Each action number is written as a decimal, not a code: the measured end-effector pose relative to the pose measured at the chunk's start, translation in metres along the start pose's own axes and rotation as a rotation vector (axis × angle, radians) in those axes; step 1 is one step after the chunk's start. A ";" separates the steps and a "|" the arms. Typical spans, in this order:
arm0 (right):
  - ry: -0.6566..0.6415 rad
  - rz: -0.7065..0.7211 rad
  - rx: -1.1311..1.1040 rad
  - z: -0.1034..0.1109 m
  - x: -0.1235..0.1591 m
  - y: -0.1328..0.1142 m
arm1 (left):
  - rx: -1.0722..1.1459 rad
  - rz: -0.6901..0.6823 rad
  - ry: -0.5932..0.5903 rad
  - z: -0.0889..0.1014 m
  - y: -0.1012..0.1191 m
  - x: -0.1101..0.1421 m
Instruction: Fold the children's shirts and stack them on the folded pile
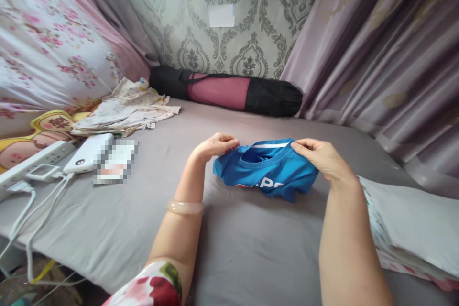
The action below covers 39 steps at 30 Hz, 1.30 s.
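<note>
A blue T-shirt (265,177) with white lettering is bunched up just above the grey sheet, its round neckline facing up. My left hand (217,146) pinches the shirt at the left shoulder, beside the collar. On the other side, my right hand (319,153) grips the right shoulder between thumb and fingers. A white strip shows inside the back of the neck. The lower part of the shirt hangs in folds, and part of the lettering is hidden in them. Whether the hem touches the sheet I cannot tell.
A black and pink roll bag (218,91) lies along the patterned wall. Pale clothes (125,107) are piled at the back left. Nearer left are a power strip (39,162), a white power bank (89,153) and cables. Folded fabric (416,224) lies at the right edge.
</note>
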State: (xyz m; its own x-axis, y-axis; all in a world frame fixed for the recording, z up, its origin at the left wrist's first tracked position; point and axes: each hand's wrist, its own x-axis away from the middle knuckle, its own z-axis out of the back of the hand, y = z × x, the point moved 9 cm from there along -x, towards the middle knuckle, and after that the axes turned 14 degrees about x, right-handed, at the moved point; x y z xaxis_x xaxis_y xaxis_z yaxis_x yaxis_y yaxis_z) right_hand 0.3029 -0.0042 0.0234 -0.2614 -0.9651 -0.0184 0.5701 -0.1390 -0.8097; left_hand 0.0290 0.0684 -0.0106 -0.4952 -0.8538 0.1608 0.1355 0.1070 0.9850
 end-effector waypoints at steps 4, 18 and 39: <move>0.017 -0.011 0.005 0.001 -0.002 0.004 | -0.017 -0.060 -0.095 -0.001 0.007 0.006; -0.010 -0.029 0.020 -0.004 -0.002 0.002 | -0.076 -0.185 -0.167 -0.009 0.001 -0.010; -0.041 0.068 -0.025 0.018 0.030 -0.040 | 0.140 -0.399 0.010 0.014 0.084 0.036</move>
State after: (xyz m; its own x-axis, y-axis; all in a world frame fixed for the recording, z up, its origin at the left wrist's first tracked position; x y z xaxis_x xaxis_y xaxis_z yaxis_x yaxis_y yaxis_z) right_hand 0.2859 -0.0318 0.0662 -0.1898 -0.9805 -0.0504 0.5659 -0.0673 -0.8218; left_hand 0.0104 0.0543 0.0787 -0.4773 -0.8469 -0.2344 -0.1831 -0.1651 0.9691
